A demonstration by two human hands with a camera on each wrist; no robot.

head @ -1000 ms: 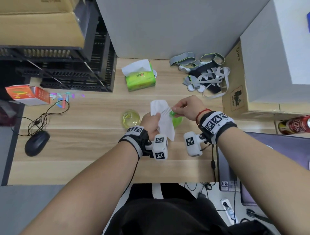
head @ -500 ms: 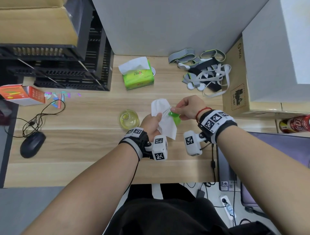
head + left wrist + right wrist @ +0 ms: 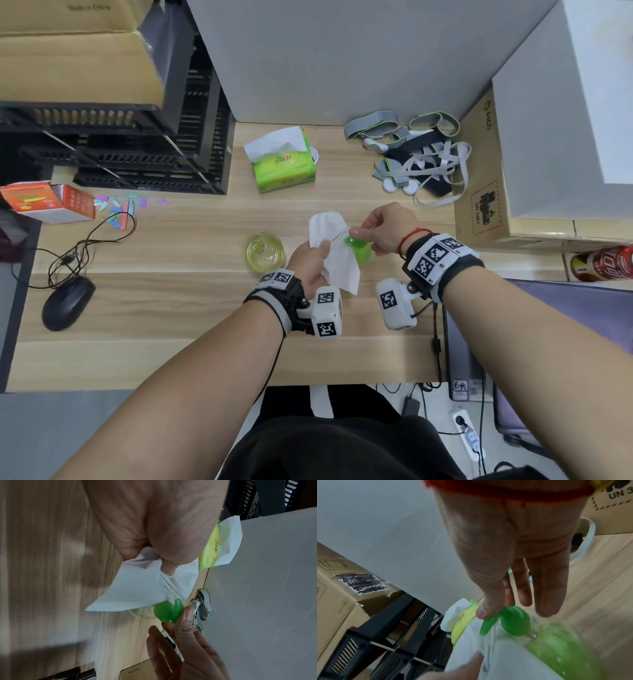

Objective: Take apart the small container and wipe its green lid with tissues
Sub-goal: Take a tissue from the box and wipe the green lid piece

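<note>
Above the middle of the desk (image 3: 191, 308), my right hand (image 3: 385, 228) pinches the green lid (image 3: 169, 613) between thumb and forefinger, the other fingers (image 3: 547, 588) stretched loosely past it, while a clear green piece hangs just beneath the lid. My left hand (image 3: 310, 262) grips a white tissue (image 3: 337, 260) in curled fingers, its loose sheet draped against the lid's left side and touching it. The yellowish container body (image 3: 265, 253) sits on the desk just left of my left hand, apart from the lid, with the tissue pack (image 3: 282, 164) farther back.
</note>
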